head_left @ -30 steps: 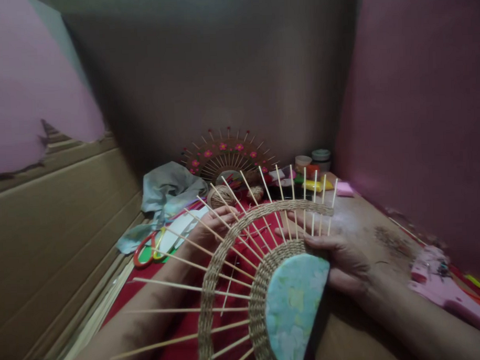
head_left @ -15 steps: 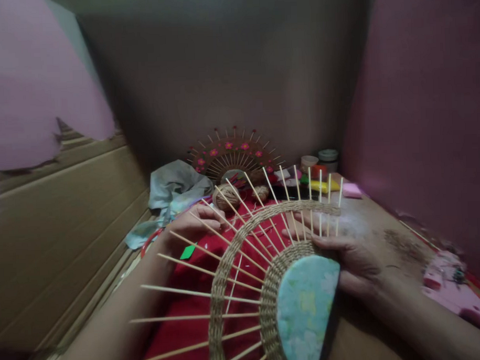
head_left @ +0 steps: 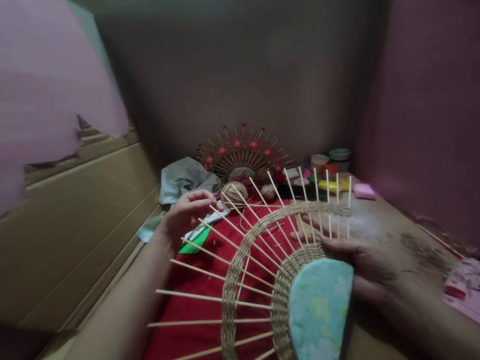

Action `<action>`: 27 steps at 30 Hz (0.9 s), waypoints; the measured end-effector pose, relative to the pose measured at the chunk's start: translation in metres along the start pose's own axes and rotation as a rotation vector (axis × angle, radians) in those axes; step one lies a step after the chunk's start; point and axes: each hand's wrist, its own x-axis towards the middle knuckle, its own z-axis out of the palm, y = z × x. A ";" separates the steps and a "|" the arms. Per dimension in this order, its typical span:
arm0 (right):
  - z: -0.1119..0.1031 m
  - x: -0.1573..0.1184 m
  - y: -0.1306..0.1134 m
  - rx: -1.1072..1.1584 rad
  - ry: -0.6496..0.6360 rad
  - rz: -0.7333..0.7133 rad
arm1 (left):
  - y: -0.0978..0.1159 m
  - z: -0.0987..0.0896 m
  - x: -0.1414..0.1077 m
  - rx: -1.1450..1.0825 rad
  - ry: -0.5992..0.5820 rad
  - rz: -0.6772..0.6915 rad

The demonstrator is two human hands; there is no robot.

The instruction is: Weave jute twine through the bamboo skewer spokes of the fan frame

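A half-round woven fan frame [head_left: 288, 273] fills the lower middle, with wooden sticks radiating through two bands of twine and a light-blue floral fabric half-disc [head_left: 319, 311] at its centre. My right hand [head_left: 363, 262] grips it at the inner band, thumb in front and fingers behind the sticks. Beyond the left stick tips, my left hand [head_left: 189, 210] is closed in a pinch. A thin strand of twine [head_left: 260, 205] runs from near its fingertips toward the outer band. Behind the sticks sits a ball of twine [head_left: 234, 194].
Red cloth [head_left: 189, 302] covers the table under the frame. A finished flowered fan [head_left: 243, 153] leans at the back wall. Grey cloth [head_left: 188, 179], a smaller twine ball [head_left: 267, 191], jars [head_left: 339, 158], a pink block [head_left: 364, 191] and a pink glue gun [head_left: 470, 292] lie around. Cardboard [head_left: 87, 222] walls the left.
My left hand has moved up and away from the sticks, showing more of a green piece and a white piece beside it. My right hand keeps its hold; the view has shifted slightly.
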 end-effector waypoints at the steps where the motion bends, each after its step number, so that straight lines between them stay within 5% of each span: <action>1: 0.000 0.000 0.000 0.006 0.017 -0.001 | 0.001 0.003 0.000 -0.007 0.013 0.011; 12: -0.004 0.000 0.001 0.018 0.021 0.036 | 0.006 0.023 0.004 -0.163 0.141 0.040; 21: 0.000 0.001 0.000 -0.017 0.037 0.022 | 0.007 0.026 0.003 -0.173 0.107 0.092; 27: -0.002 0.001 0.000 -0.002 0.020 0.009 | 0.004 0.012 0.000 -0.030 0.016 -0.021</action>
